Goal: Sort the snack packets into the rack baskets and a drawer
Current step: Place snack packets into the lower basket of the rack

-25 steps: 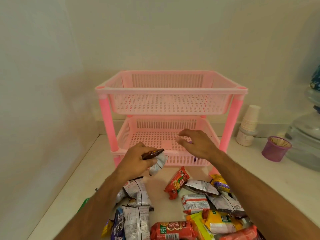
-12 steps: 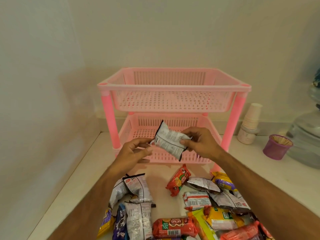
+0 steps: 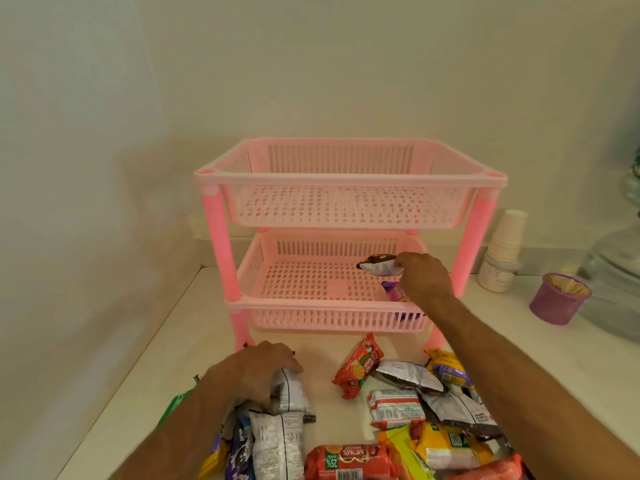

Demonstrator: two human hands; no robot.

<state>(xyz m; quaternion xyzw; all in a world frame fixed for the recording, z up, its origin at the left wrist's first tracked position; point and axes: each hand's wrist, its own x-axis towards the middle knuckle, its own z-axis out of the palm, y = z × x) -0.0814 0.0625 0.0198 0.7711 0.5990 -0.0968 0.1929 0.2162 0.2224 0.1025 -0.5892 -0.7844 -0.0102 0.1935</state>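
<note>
A pink two-tier rack stands on the counter, with an upper basket and a lower basket. My right hand reaches into the lower basket's right side, holding a silver-and-brown packet above its floor. A purple packet lies in that basket under my wrist. My left hand rests on a silver packet in the pile at the counter's front left. More packets lie in front: a red one, a silver one, a red roll.
A stack of paper cups stands on a white tub right of the rack. A purple cup of wooden sticks sits further right, beside a clear water bottle. Walls close the left and back.
My right hand took the silver packet from between both hands and carried it into the lower basket. My left hand dropped to the pile and landed on another silver packet.
</note>
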